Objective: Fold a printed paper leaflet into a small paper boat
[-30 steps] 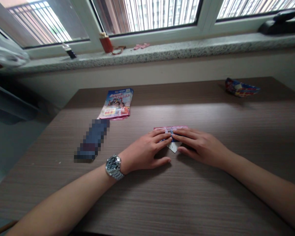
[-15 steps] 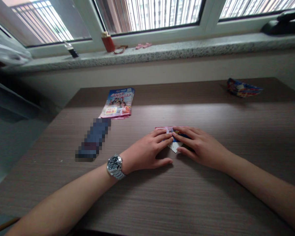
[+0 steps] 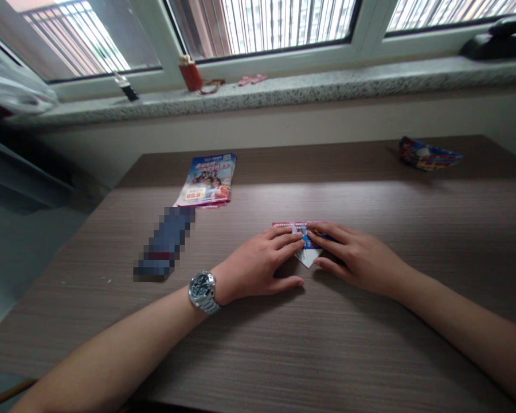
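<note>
A folded flyer (image 3: 308,256), printed in pink and blue with a white pointed corner toward me, lies flat on the wooden table (image 3: 258,355). My left hand (image 3: 262,261), with a silver watch (image 3: 203,291) on its wrist, rests on the flyer's left part, fingers stretched out and thumb apart. From the other side my right hand (image 3: 355,255) lies over the right part, its fingers spread and flat. Much of the flyer is hidden under both hands.
A stack of flyers (image 3: 208,180) lies at the back left, with a pixelated dark object (image 3: 165,244) in front of it. At the back right stands a folded paper piece (image 3: 430,156). Behind the table, the stone windowsill (image 3: 327,86) holds a red container (image 3: 190,74).
My right hand has slid slightly to the right, showing a little more of the flyer between my hands. My left hand stays on the paper.
</note>
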Available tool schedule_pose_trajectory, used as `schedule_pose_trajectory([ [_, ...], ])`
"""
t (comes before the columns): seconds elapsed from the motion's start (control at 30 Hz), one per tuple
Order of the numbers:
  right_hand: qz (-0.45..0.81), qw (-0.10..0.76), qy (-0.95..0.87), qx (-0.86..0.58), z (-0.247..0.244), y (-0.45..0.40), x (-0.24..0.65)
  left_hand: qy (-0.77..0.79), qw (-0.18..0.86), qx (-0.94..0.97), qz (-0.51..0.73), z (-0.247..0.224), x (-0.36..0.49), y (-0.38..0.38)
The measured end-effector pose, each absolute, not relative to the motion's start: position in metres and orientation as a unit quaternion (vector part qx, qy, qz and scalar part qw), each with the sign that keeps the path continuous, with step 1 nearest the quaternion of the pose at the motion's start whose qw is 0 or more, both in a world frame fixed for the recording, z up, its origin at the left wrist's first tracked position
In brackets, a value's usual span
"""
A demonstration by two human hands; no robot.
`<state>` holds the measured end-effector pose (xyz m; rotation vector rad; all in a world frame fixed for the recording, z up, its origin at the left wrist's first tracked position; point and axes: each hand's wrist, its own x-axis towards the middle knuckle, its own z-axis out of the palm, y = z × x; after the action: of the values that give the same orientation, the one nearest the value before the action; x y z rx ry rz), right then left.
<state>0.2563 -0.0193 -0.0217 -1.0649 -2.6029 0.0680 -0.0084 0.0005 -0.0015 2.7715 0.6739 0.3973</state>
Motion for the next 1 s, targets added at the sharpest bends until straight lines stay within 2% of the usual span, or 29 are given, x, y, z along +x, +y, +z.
schedule_pose_trajectory([
  [0.57,-0.008,0.176,-0.907,-0.383,-0.0227,-0.0159,0.2619,0.229,0.090,0.962,0.119,-0.0007,-0.0082,-0.0006],
  [1.0,-0.027,0.171,-0.906,-0.387,-0.0219,-0.0141,0.2656,0.184,0.170,0.960,0.125,0.0019,-0.0111,0.0031],
])
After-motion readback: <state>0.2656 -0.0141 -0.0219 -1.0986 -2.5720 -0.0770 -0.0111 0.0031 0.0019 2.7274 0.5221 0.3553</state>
